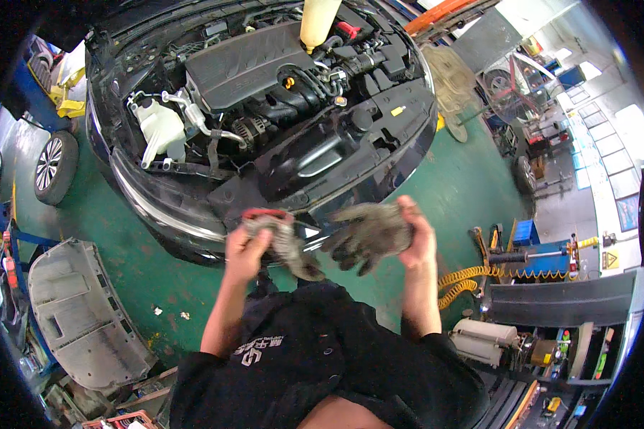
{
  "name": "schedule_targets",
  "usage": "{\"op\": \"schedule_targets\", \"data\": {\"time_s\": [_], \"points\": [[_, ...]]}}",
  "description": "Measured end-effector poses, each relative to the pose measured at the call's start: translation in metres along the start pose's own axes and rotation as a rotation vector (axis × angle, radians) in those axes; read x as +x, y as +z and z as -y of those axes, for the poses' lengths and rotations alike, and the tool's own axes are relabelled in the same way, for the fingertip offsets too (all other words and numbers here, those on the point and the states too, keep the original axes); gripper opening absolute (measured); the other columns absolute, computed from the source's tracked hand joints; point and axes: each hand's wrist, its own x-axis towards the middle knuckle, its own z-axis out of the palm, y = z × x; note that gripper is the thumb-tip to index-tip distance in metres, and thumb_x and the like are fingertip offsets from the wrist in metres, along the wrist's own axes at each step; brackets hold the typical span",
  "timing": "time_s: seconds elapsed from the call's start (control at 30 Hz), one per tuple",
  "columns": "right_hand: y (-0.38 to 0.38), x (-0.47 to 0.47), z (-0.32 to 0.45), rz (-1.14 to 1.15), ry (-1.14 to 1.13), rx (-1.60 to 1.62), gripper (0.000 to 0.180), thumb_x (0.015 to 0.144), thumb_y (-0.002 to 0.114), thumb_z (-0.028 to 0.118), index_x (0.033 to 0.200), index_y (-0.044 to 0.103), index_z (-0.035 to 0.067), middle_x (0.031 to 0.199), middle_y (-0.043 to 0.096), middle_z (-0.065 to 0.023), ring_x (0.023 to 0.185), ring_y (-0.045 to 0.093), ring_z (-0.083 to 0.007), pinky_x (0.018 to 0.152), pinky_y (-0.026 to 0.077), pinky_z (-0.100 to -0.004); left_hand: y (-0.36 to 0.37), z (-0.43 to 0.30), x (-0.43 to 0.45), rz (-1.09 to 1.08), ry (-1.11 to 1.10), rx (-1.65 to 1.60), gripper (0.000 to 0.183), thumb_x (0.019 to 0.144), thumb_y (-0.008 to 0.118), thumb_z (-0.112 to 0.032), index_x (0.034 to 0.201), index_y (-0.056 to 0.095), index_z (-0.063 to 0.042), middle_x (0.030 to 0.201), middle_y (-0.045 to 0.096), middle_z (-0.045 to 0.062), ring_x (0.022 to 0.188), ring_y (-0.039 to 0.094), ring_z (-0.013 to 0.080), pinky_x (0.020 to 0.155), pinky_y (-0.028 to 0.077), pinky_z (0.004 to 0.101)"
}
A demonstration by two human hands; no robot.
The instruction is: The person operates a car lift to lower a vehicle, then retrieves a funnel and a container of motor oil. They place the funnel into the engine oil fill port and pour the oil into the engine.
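Observation:
Two dirty grey work gloves are in my hands, close to the front edge of an open car engine bay. My left hand (247,249) grips one crumpled glove (287,244) with a red cuff. In my right hand (419,236) is the cuff end of the other glove (373,233), its fingers spread and pointing left and down. The gloves are apart and slightly blurred. Beyond them lie the black front panel (322,155), the black plastic engine cover (247,61) and a white fluid reservoir (161,126). A pale yellow bottle (317,24) stands neck down at the engine's back.
A car wheel (56,166) stands on the green floor at left, above a grey panel (86,316). At right are a coiled yellow air hose (461,279), a metal tank (483,340) and shelves with tools. A large fan (502,86) stands at the upper right.

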Motion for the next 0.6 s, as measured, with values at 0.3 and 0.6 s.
{"op": "schedule_targets", "data": {"time_s": [0.3,0.6], "points": [[0.078,0.109,0.051,0.345,-0.742,-0.758,0.032,0.089,0.063,0.012,0.118,0.056,0.0,0.112,0.063,-0.0113,0.103,0.059,-0.0142,0.088,0.045,-0.0273,-0.002,-0.043,0.082,-0.319,0.049,0.148,0.033,0.102,0.04,-0.026,0.124,0.051,-0.003,0.113,0.061,0.008,0.098,0.059,0.0151,0.087,0.047,0.0304],[0.116,0.179,0.018,0.485,-1.182,-1.357,0.018,0.078,0.067,0.012,0.094,0.068,0.003,0.097,0.064,-0.0149,0.092,0.059,-0.0344,0.084,0.046,-0.0438,0.092,-0.036,0.134,-0.21,0.248,1.478,0.058,0.064,0.075,-0.035,0.11,0.055,-0.006,0.097,0.055,0.011,0.091,0.056,0.0298,0.072,0.045,0.0436]]}}
